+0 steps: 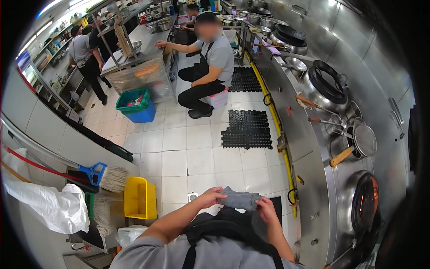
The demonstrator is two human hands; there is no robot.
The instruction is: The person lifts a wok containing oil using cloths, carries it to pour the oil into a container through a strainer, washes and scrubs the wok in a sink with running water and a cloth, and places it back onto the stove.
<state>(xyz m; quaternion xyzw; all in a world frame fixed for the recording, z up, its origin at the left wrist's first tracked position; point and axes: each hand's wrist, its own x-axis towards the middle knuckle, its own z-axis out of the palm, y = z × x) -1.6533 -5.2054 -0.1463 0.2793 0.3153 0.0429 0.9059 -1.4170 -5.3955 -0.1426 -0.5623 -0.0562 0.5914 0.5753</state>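
A folded grey cloth (241, 200) is stretched between my two hands, in front of my dark apron. My left hand (211, 197) pinches its left end, thumb on top. On the other side, my right hand (267, 209) grips the right end between thumb and fingers. The cloth hangs above the tiled floor (174, 162) and touches nothing else that I can make out. Part of each hand's fingers is hidden behind the cloth.
A cooking range (313, 179) with woks and a strainer (364, 140) runs along the right. At left stand a yellow mop bucket (140, 198) and mops (114, 179). Ahead are black mats (247, 128), a blue bin (142, 114) and a seated person (208, 67); others work behind.
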